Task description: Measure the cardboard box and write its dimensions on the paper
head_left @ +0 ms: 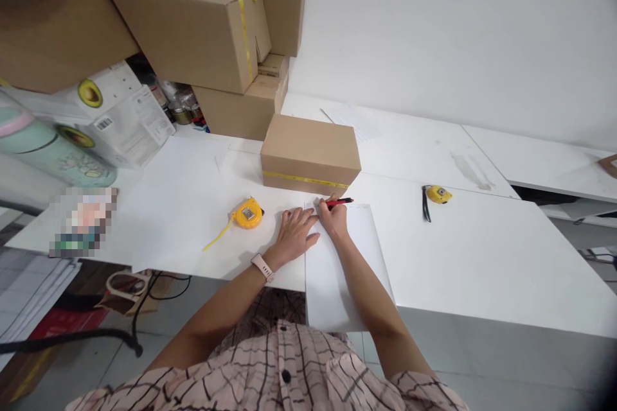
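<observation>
My right hand (332, 218) grips a red and black pen (343, 201), held over the upper left of a white sheet of paper (354, 257). Beside it, my left hand (295, 232) lies flat with fingers spread, its fingertips on the paper's left edge. Just beyond both hands sits a closed cardboard box (311, 151) with a strip of yellow tape measure along its lower front. An orange tape measure (249, 213) rests left of my left hand, with a short length of its blade pulled out.
A second yellow tape measure (438, 194) with a black strap lies to the right. Stacked cardboard boxes (193, 32) stand at the back left. A mint green bottle (53, 148) and a large white sheet (168, 199) occupy the left side. The paper overhangs the table's front edge.
</observation>
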